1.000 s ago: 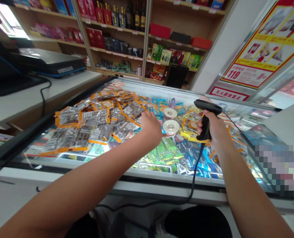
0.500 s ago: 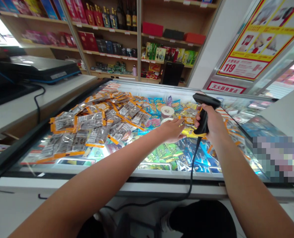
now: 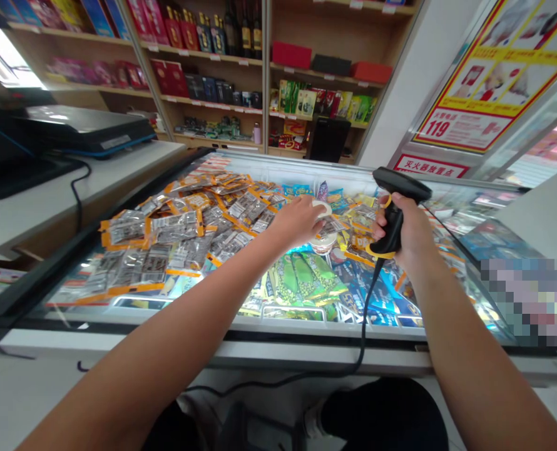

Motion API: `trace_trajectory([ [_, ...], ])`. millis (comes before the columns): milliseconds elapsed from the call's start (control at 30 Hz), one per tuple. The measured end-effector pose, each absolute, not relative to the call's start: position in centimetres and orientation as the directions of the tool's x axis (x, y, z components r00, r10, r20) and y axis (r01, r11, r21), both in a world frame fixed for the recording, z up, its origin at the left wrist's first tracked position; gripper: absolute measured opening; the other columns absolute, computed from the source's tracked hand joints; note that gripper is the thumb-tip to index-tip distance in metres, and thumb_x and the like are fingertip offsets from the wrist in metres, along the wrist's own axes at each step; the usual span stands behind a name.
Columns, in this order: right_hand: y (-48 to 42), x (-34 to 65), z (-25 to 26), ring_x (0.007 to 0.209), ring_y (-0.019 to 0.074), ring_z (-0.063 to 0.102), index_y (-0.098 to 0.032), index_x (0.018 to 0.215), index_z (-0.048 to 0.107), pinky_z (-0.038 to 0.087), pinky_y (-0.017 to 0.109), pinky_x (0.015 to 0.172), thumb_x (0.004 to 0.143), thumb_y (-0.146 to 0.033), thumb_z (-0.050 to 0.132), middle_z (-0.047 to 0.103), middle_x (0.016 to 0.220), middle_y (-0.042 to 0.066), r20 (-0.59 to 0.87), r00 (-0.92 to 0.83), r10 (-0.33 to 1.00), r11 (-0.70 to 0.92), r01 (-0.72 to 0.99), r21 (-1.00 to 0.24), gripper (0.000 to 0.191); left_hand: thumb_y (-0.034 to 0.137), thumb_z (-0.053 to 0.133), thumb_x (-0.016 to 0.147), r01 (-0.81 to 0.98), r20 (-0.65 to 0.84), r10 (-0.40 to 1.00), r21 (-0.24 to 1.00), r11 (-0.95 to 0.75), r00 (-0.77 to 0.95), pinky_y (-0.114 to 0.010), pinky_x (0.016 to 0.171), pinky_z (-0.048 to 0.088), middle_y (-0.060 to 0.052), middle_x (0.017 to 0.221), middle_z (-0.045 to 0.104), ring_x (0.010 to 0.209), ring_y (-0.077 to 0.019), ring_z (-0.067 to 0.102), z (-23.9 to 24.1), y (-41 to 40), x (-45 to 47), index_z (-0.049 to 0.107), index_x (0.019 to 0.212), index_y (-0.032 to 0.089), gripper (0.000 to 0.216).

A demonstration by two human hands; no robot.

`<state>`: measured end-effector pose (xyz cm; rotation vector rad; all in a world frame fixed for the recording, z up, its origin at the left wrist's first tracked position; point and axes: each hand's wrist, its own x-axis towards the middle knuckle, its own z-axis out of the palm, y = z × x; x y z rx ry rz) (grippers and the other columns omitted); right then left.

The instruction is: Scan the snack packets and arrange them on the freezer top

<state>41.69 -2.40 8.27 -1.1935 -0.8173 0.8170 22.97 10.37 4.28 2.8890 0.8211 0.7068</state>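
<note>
Right hand (image 3: pixel 412 228): above the glass case's (image 3: pixel 306 352) right part, fingers wrapped round a black scanner (image 3: pixel 393 222) | Left hand (image 3: pixel 300 220): over the case's middle, half-curled beside a pale-lidded tub (image 3: pixel 322 244) and small packet (image 3: pixel 333 224); from here I can't tell if it grips | Orange-edged packets (image 3: pixel 175 227): heaped, case's left

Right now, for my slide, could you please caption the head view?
Right hand grips a corded black scanner; left hand is at a round white lid, beside orange-edged packets.
</note>
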Motion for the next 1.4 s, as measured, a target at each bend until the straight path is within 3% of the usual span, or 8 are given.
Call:
trace_trajectory([
  [100, -2.3, 41.7, 8.0, 0.04, 0.0109, 0.045, -0.023, 0.086, 0.059, 0.036, 0.023, 0.036, 0.082, -0.044, 0.067, 0.05, 0.056, -0.004, 0.064, 0.485, 0.872, 0.108, -0.064, -0.992, 0.023, 0.035, 0.05, 0.101, 0.397, 0.331, 0.404, 0.091, -0.913, 0.853, -0.041, 0.098, 0.05, -0.015, 0.129, 0.062, 0.118, -0.0282, 0.059, 4.2, 10.3, 21.7, 0.066, 0.123, 0.019, 0.032],
  [233, -2.4, 41.9, 7.9, 0.04, 0.0119, 0.046, -0.023, 0.086, 0.059, 0.036, 0.023, 0.035, 0.083, -0.042, 0.068, 0.052, 0.055, -0.003, -0.064, 0.441, 0.895, -0.065, -0.013, -0.998, 0.021, 0.029, 0.054, 0.097, 0.272, 0.213, 0.275, 0.041, -0.961, 0.938, -0.036, 0.098, 0.05, -0.011, 0.142, 0.056, 0.126, -0.0261, 0.056, 4.0, 9.8, 21.3, 0.06, 0.138, 0.026, 0.041],
  [400, -2.5, 42.1, 7.3, 0.04, 0.0122, 0.047, -0.024, 0.083, 0.056, 0.038, 0.022, 0.035, 0.083, -0.045, 0.071, 0.054, 0.055, -0.002, -0.165, 0.36, 0.918, -0.19, 0.036, -0.981, 0.026, 0.023, 0.054, 0.096, 0.365, 0.272, 0.344, -0.027, -0.931, 0.899, -0.041, 0.099, 0.05, -0.016, 0.135, 0.058, 0.121, -0.0292, 0.056, 2.7, 9.5, 22.4, 0.058, 0.143, 0.024, 0.048],
  [600, -2.8, 41.7, 6.9, 0.04, 0.0119, 0.048, -0.021, 0.07, 0.057, 0.04, 0.023, 0.033, 0.086, -0.048, 0.069, 0.058, 0.056, 0.004, -0.248, 0.249, 0.936, -0.288, 0.135, -0.948, 0.034, 0.027, 0.051, 0.1, 0.451, 0.392, 0.511, 0.242, -0.859, 0.765, -0.035, 0.088, 0.052, -0.014, 0.11, 0.069, 0.099, -0.0216, 0.065, 0.9, 11.2, 23.7, 0.073, 0.124, 0.019, 0.034],
  [933, -3.3, 41.2, 7.3, 0.039, 0.0111, 0.048, -0.02, 0.071, 0.057, 0.038, 0.021, 0.034, 0.085, -0.046, 0.068, 0.057, 0.053, 0.003, -0.28, 0.182, 0.943, -0.312, 0.18, -0.933, 0.032, 0.038, 0.054, 0.098, 0.492, 0.4, 0.569, 0.286, -0.822, 0.718, -0.037, 0.084, 0.052, -0.012, 0.106, 0.073, 0.099, -0.0222, 0.066, 0.8, 11.1, 23.8, 0.076, 0.112, 0.021, 0.03],
  [1100, -3.4, 41.4, 7.1, 0.04, 0.0115, 0.048, -0.02, 0.073, 0.059, 0.038, 0.021, 0.034, 0.085, -0.047, 0.069, 0.057, 0.053, 0.002, -0.291, 0.173, 0.941, -0.321, 0.186, -0.928, 0.031, 0.039, 0.054, 0.099, 0.493, 0.399, 0.561, 0.268, -0.828, 0.725, -0.037, 0.085, 0.052, -0.012, 0.106, 0.072, 0.099, -0.023, 0.065, 0.8, 11.2, 23.8, 0.073, 0.121, 0.021, 0.035],
  [1233, -3.1, 41.6, 6.9, 0.04, 0.0123, 0.05, -0.021, 0.071, 0.06, 0.042, 0.023, 0.035, 0.086, -0.05, 0.069, 0.06, 0.055, 0.003, -0.242, 0.192, 0.951, -0.28, 0.206, -0.938, 0.034, 0.04, 0.058, 0.097, 0.545, 0.414, 0.567, 0.185, -0.818, 0.712, -0.04, 0.093, 0.05, -0.014, 0.113, 0.068, 0.108, -0.0261, 0.061, 1.3, 10.8, 23.8, 0.075, 0.113, 0.019, 0.032],
  [1400, -2.5, 42.5, 6.7, 0.042, 0.0164, 0.058, -0.022, 0.08, 0.063, 0.045, 0.027, 0.035, 0.082, -0.05, 0.077, 0.067, 0.063, 0.004, -0.108, 0.473, 0.874, -0.241, 0.23, -0.943, 0.03, 0.041, 0.063, 0.088, 0.691, 0.471, 0.616, 0.017, -0.722, 0.632, -0.047, 0.095, 0.047, -0.02, 0.122, 0.064, 0.121, -0.0373, 0.052, 2.1, 10.3, 23.0, 0.07, 0.11, 0.012, 0.036],
])
